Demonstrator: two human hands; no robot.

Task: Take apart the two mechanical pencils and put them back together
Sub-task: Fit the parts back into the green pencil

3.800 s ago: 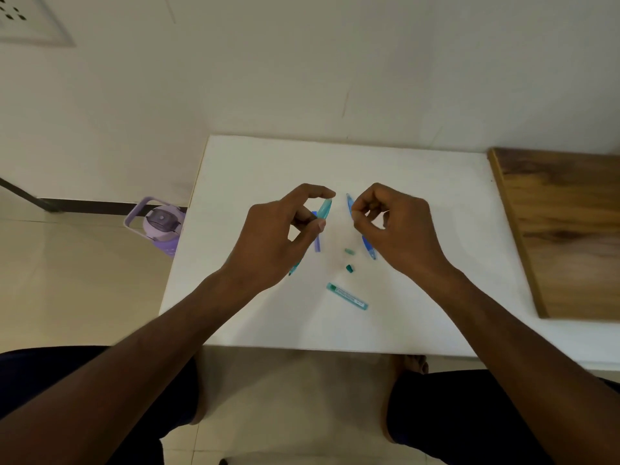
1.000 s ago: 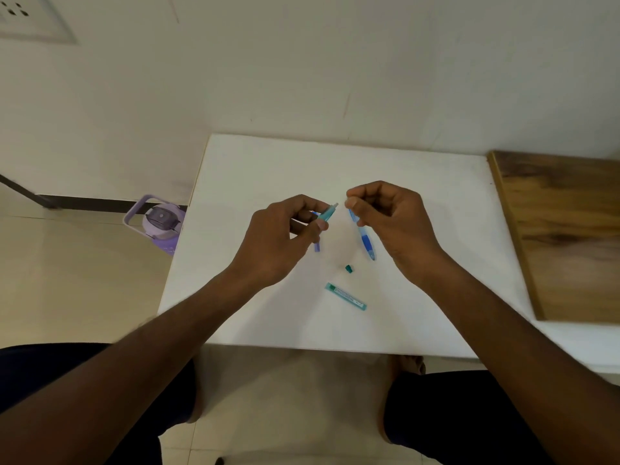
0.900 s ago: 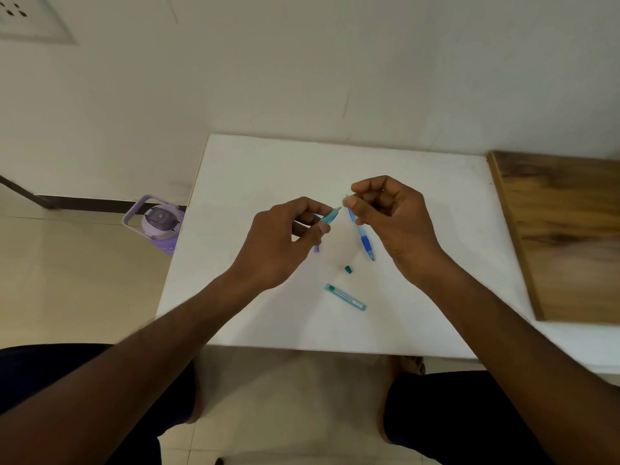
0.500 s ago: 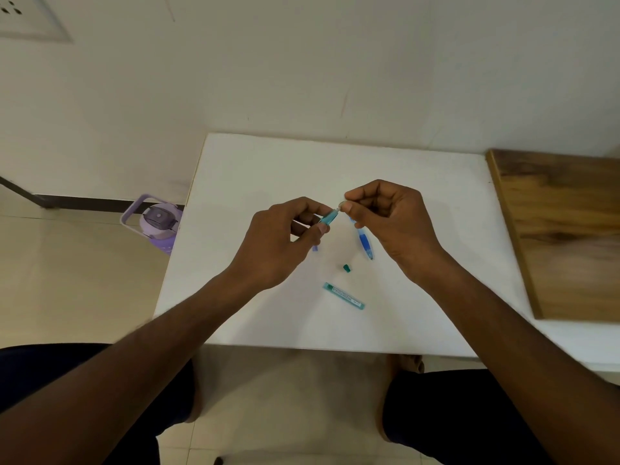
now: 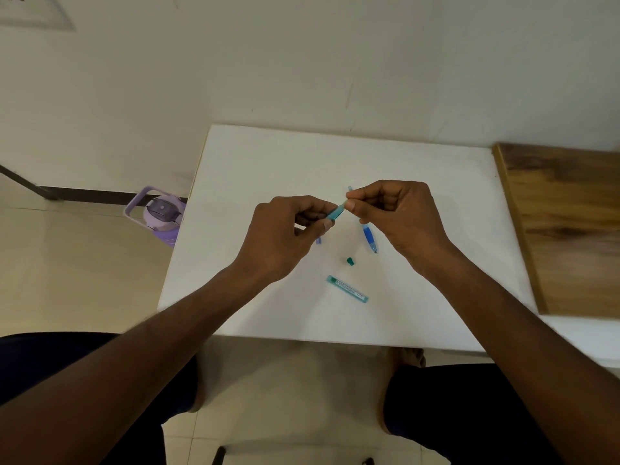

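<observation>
teal plastic shows between your hands: your left hand grips the teal pencil with curled fingers, its end pointing at your right hand, whose thumb and forefinger pinch at that end. what small part they hold, if any, is too small to tell. this looks like working a piece on or off the tip. the blue pencil lies on the white table just under your right hand, a small teal cap and a lead case nearer you. next, keep the barrel steady and line up the end squarely.
</observation>
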